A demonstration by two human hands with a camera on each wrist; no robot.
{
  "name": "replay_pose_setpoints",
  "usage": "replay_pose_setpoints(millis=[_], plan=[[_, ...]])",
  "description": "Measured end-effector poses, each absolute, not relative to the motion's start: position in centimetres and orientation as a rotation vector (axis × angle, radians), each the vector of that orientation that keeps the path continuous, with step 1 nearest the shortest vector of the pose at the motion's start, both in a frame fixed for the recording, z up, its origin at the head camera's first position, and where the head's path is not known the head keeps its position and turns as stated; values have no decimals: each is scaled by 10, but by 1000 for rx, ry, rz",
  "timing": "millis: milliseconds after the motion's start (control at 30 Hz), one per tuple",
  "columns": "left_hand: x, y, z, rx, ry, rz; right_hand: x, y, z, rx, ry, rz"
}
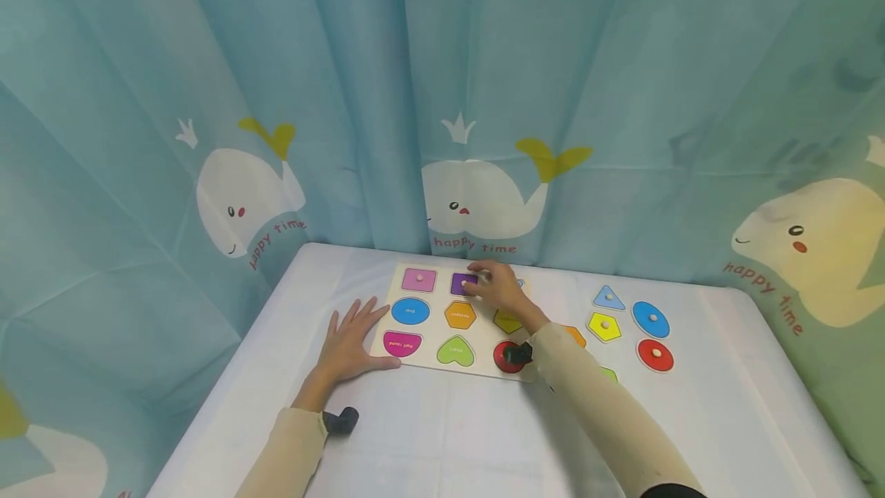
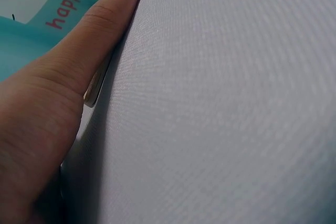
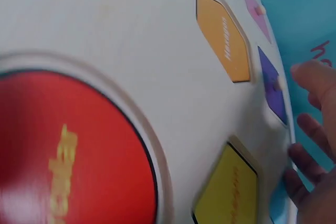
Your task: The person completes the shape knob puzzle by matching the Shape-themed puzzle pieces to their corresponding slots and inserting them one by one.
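Note:
A pale wooden shape puzzle board (image 1: pixel 429 335) lies on the white table, with coloured recesses and printed names. My left hand (image 1: pixel 347 344) is spread at its left edge, thumb along the near corner. In the left wrist view the thumb (image 2: pixel 100 24) lies against the board's side. At the back row, a purple knobbed piece (image 1: pixel 458 283) sits in its recess, beside a pink knobbed piece (image 1: pixel 419 280). Over the board's far side reaches my right hand (image 1: pixel 499 287), fingers loosely bent by the purple piece. The right wrist view shows its fingertips apart from the knob (image 3: pixel 279 83).
Loose knobbed pieces lie right of the board: a blue triangle (image 1: pixel 608 297), a yellow pentagon (image 1: pixel 604 327), a blue oval (image 1: pixel 651 320) and a red circle (image 1: pixel 655 356). Orange (image 1: pixel 575 336) and green (image 1: pixel 609 374) pieces are partly behind the right sleeve. A whale-print curtain (image 1: pixel 373 137) hangs behind.

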State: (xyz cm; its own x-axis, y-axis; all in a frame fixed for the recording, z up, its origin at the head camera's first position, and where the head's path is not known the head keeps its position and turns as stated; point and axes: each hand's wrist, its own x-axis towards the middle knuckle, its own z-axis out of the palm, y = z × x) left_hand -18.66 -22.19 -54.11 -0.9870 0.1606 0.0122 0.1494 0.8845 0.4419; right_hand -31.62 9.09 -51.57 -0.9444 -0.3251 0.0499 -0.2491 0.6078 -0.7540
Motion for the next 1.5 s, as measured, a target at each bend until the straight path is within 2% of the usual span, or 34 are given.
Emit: replay_pose_setpoints(millis=[233,533,733,1100,1500], plan=[[-186,-220,-541,244,3009,714,-311,115,-499,-588,2715,-1226],[-187,-223,-542,255,3035,700,-305,155,-473,-890,2807,-1186],[-186,-224,-544,252,3036,700,-299,178,-466,-929,2823,-1184],[-187,-223,-538,259,3039,718,-287,224,-457,-746,2893,-1136],[-187,-222,-541,266,3043,718,-280,275,-478,-612,2978,-1136]])
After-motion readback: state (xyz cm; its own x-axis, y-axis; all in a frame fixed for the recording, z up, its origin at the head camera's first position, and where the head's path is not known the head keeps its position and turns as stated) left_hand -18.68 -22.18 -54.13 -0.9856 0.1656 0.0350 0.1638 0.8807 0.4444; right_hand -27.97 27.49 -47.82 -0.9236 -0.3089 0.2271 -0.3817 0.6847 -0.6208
